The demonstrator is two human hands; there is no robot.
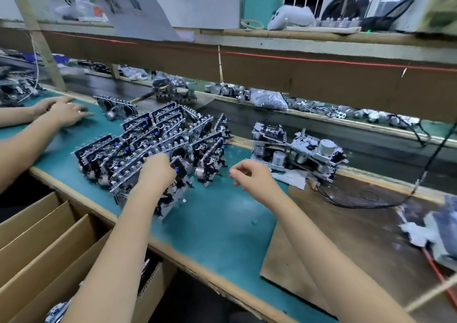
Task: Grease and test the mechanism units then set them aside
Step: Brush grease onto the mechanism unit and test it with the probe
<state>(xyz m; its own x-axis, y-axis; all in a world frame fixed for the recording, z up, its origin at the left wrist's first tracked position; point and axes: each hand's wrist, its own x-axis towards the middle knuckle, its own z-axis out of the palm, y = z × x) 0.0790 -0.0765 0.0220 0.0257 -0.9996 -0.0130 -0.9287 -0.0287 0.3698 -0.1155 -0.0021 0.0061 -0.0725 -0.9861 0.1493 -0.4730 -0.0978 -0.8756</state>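
Several black-and-metal mechanism units (138,144) stand packed on edge in rows on the green mat (217,226). My left hand (157,172) grips the nearest unit (173,194) at the front right of that stack, fingers curled over its top edge. My right hand (254,177) hovers above the mat to the right of the stack, fingers loosely curled, holding nothing. Further right, a test fixture (299,149) with silver motors carries more units at the mat's far edge.
Another person's hands (61,111) rest on the mat at far left. Open cardboard boxes (49,243) stand below the bench's front left. Black cables (371,201) run over the brown board at right. A conveyor with parts bags (270,99) runs behind.
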